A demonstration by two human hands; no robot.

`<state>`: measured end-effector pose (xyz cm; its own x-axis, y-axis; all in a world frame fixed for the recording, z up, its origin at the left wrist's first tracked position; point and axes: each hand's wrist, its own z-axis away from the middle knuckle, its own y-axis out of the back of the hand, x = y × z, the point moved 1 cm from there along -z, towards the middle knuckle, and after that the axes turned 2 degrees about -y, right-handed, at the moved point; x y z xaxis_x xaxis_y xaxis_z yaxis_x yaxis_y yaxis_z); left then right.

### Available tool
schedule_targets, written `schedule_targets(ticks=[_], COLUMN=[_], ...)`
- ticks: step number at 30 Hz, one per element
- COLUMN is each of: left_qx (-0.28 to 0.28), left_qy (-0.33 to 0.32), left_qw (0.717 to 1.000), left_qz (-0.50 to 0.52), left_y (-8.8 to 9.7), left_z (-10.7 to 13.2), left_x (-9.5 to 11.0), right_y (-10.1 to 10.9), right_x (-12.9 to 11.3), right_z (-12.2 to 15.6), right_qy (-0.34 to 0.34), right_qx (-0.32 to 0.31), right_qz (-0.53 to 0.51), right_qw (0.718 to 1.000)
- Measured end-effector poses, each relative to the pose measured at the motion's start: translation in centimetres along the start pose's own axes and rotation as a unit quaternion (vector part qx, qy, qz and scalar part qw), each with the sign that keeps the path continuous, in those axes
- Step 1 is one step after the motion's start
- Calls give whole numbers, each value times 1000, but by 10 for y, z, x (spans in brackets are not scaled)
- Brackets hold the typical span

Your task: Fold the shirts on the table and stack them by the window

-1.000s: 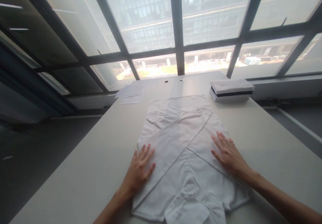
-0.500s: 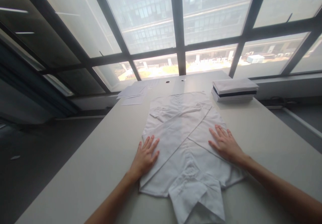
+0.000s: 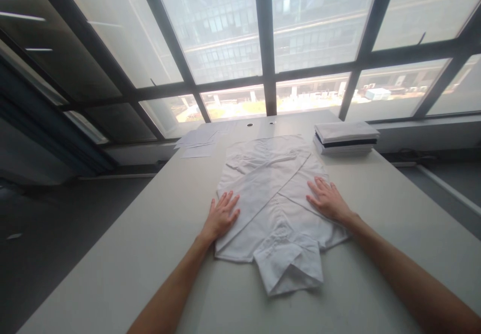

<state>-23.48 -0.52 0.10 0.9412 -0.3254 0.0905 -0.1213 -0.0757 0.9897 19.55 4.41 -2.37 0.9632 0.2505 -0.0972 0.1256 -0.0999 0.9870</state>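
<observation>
A white garment (image 3: 259,199) lies spread on the table, its sides folded inward across the middle and some creases near its far end. The piece nearest me, which looks like a hood or collar (image 3: 278,264), sticks out toward the near edge with an open fold in it. My left hand (image 3: 222,216) rests flat on the garment's left side, fingers spread. On the right side my right hand (image 3: 327,199) lies palm down with fingers apart. Neither hand grips the cloth.
The white table (image 3: 143,254) reaches to the windows. A stack of folded cloth (image 3: 345,137), white with a dark layer, stands at the back right. Loose paper sheets (image 3: 197,141) lie at the back left. Two round holes pierce the far tabletop.
In the view, the near end of the garment sits farther from me, and more of its hood-like piece shows. Both hands stay flat on the cloth, slightly farther up and closer together.
</observation>
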Motion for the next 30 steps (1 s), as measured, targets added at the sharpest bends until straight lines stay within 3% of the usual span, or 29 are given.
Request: schedule_targets(ticks=[22, 30], left_qx=[-8, 80], left_qy=[4, -44], left_qw=[1000, 996], left_qz=[-15, -20], left_y=[1, 17], left_z=[-2, 5], left_x=[0, 21], right_y=[4, 8], right_x=[0, -2], right_z=[1, 2], right_qy=[3, -4], right_qx=[10, 7], right_qz=[-1, -7], right_qw=[1000, 1000])
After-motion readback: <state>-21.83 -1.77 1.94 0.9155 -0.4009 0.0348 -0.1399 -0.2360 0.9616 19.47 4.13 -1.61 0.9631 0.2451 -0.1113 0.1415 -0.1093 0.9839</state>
